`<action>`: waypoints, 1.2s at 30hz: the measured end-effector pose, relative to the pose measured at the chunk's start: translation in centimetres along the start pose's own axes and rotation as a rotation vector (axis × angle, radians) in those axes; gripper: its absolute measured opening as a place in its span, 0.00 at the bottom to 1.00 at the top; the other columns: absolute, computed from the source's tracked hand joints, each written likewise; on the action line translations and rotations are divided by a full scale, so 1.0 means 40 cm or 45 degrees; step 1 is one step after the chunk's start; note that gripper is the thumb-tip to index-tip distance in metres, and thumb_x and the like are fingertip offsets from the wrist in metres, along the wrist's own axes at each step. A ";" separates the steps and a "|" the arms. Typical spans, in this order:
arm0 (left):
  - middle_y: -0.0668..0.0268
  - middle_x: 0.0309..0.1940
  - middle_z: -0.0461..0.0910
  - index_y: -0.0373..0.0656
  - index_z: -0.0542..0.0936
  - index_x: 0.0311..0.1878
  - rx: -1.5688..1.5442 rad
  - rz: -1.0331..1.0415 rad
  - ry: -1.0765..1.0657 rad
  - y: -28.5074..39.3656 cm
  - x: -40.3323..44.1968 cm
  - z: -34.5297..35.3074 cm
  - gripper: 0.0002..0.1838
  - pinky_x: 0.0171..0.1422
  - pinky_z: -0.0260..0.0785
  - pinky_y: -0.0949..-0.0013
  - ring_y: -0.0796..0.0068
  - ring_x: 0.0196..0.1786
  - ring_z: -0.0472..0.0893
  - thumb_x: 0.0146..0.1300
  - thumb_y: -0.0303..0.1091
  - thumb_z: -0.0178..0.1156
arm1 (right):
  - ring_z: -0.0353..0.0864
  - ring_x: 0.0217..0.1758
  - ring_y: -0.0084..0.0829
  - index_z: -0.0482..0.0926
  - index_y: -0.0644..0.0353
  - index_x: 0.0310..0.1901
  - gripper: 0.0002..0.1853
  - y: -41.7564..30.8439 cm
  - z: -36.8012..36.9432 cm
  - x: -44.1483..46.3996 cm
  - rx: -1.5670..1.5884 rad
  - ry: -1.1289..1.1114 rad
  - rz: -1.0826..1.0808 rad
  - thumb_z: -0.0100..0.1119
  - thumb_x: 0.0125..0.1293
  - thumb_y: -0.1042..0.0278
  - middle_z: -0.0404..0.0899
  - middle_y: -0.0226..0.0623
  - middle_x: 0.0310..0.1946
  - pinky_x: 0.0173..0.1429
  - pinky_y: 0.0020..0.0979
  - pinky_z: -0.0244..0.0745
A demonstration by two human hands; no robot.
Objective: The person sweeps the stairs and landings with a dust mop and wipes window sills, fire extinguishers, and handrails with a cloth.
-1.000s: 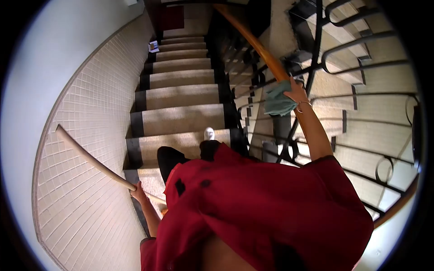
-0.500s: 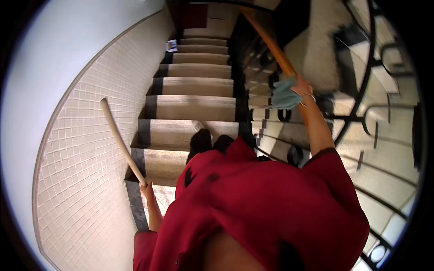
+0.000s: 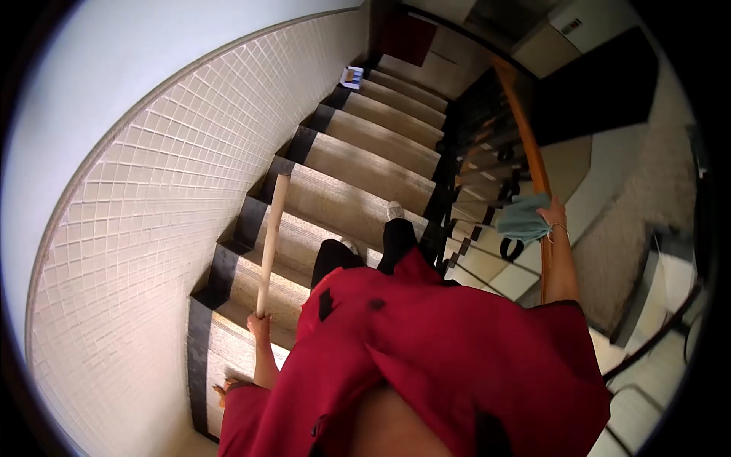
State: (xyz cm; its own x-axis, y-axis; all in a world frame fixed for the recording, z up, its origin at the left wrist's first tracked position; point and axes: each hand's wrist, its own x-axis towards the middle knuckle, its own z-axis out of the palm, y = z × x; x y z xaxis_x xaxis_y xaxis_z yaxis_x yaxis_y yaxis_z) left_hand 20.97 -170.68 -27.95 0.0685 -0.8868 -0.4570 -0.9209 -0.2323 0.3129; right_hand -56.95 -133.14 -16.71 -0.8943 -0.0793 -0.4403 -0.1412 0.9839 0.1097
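Observation:
A long pale wooden stick [image 3: 272, 244] points up and forward from my left hand [image 3: 260, 325], whose fingers are closed round it. My right hand [image 3: 553, 214] presses a grey-green cloth [image 3: 521, 218] against the orange-brown wooden handrail [image 3: 525, 135]. A bracelet circles the right wrist. The stick's lower end is hidden behind my arm and the red garment [image 3: 449, 327]. Below the garment show dark trouser legs and two light shoes on the steps.
Stone stairs [image 3: 365, 156] with black edges descend ahead. A tiled wall [image 3: 167, 175] runs along the left, black metal railing [image 3: 476, 164] along the right. A small white box-like item [image 3: 352, 77] lies by the wall, and a red mat [image 3: 409, 38] at the bottom.
The view has turned, and the stairs now slant. My left hand has swung the stick away from the wall, more upright. My feet have stepped down, and my right hand has slid along the rail.

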 end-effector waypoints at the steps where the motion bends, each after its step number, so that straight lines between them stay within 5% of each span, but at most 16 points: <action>1: 0.51 0.24 0.79 0.35 0.80 0.30 0.034 0.012 0.068 -0.012 0.016 0.018 0.14 0.35 0.70 0.55 0.51 0.29 0.80 0.41 0.35 0.67 | 0.71 0.56 0.49 0.50 0.60 0.67 0.48 0.000 0.018 0.064 0.033 0.001 -0.012 0.67 0.47 0.56 0.67 0.57 0.56 0.57 0.40 0.70; 8: 0.52 0.26 0.80 0.40 0.82 0.30 0.359 -0.009 0.403 0.065 0.014 0.215 0.10 0.37 0.71 0.54 0.51 0.32 0.80 0.44 0.36 0.63 | 0.71 0.55 0.49 0.52 0.62 0.66 0.48 -0.096 0.051 0.454 0.022 -0.005 -0.084 0.66 0.45 0.58 0.66 0.55 0.58 0.58 0.39 0.69; 12: 0.52 0.26 0.79 0.42 0.82 0.28 0.359 -0.133 0.271 0.161 -0.059 0.299 0.09 0.44 0.69 0.55 0.50 0.35 0.79 0.46 0.35 0.59 | 0.68 0.59 0.47 0.53 0.59 0.66 0.46 -0.073 0.059 0.487 0.125 -0.037 -0.290 0.66 0.46 0.58 0.64 0.54 0.59 0.60 0.38 0.66; 17: 0.51 0.24 0.78 0.41 0.81 0.26 0.311 -0.092 0.317 0.174 -0.120 0.317 0.07 0.43 0.67 0.55 0.48 0.32 0.77 0.45 0.32 0.57 | 0.65 0.60 0.50 0.54 0.55 0.66 0.40 -0.299 -0.008 0.380 -0.526 0.073 -0.315 0.61 0.50 0.65 0.64 0.52 0.59 0.62 0.39 0.63; 20: 0.52 0.22 0.77 0.40 0.80 0.24 0.303 -0.077 0.359 0.175 -0.110 0.314 0.06 0.40 0.66 0.55 0.48 0.29 0.76 0.44 0.31 0.57 | 0.66 0.60 0.49 0.57 0.59 0.64 0.34 -0.569 0.052 0.309 0.206 -0.092 -1.117 0.54 0.53 0.76 0.65 0.51 0.59 0.61 0.40 0.63; 21: 0.52 0.21 0.77 0.40 0.80 0.23 0.298 -0.071 0.378 0.179 -0.104 0.313 0.05 0.39 0.65 0.55 0.48 0.29 0.76 0.44 0.30 0.57 | 0.66 0.60 0.47 0.58 0.61 0.63 0.33 -0.715 0.015 0.179 0.230 -0.305 -1.158 0.54 0.52 0.76 0.65 0.51 0.59 0.62 0.39 0.63; 24: 0.53 0.19 0.76 0.39 0.77 0.20 0.275 -0.040 0.441 0.173 -0.079 0.299 0.04 0.38 0.64 0.55 0.49 0.27 0.75 0.42 0.29 0.57 | 0.69 0.56 0.45 0.60 0.62 0.62 0.29 -0.999 0.095 -0.032 0.154 -0.246 -2.007 0.51 0.55 0.73 0.69 0.50 0.54 0.59 0.38 0.66; 27: 0.57 0.16 0.72 0.40 0.71 0.16 0.208 -0.036 0.526 0.194 -0.077 0.281 0.05 0.40 0.62 0.57 0.53 0.26 0.73 0.41 0.26 0.56 | 0.72 0.52 0.39 0.62 0.55 0.62 0.28 -1.191 0.151 -0.257 0.243 -0.474 -2.374 0.52 0.58 0.70 0.70 0.43 0.52 0.54 0.33 0.70; 33: 0.62 0.15 0.69 0.44 0.69 0.16 0.072 -0.029 0.743 0.202 -0.063 0.186 0.06 0.42 0.60 0.63 0.61 0.26 0.71 0.39 0.25 0.57 | 0.76 0.24 0.41 0.74 0.51 0.48 0.18 -1.330 0.170 -0.498 -0.233 -0.455 -2.740 0.55 0.55 0.57 0.74 0.37 0.24 0.27 0.39 0.71; 36: 0.63 0.16 0.70 0.44 0.71 0.17 -0.055 0.052 0.987 0.209 -0.052 0.145 0.05 0.43 0.61 0.63 0.60 0.26 0.71 0.37 0.24 0.57 | 0.77 0.28 0.38 0.73 0.54 0.52 0.26 -1.394 0.086 -0.555 -0.417 -0.606 -2.747 0.60 0.52 0.54 0.74 0.38 0.23 0.27 0.37 0.71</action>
State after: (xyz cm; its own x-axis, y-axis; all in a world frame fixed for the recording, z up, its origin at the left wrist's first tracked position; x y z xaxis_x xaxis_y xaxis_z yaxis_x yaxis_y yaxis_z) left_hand 10.89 -168.48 -29.21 0.2982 -0.9175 0.2633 -0.9138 -0.1948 0.3563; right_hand -27.75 -185.69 -16.10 0.7881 -0.5898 -0.1758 -0.5574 -0.5628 -0.6104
